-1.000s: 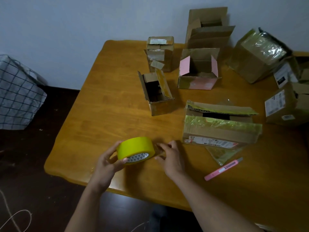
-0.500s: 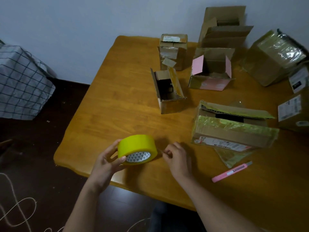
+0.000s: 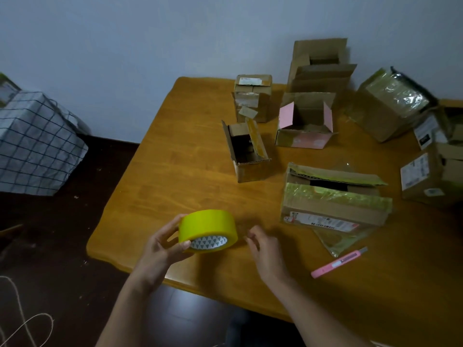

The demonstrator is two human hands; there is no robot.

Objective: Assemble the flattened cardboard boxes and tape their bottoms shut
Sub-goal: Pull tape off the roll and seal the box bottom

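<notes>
Head view: your left hand (image 3: 160, 249) grips the tape roll (image 3: 208, 230); right hand (image 3: 266, 254) loosely curled, empty; pink cutter (image 3: 338, 262) and open boxes (image 3: 333, 196) crowd the table (image 3: 175, 171).

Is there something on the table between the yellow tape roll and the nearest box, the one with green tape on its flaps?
Nothing visible. Only bare table and the right hand lie between the tape roll, gripped by the left hand, and that box.
</notes>
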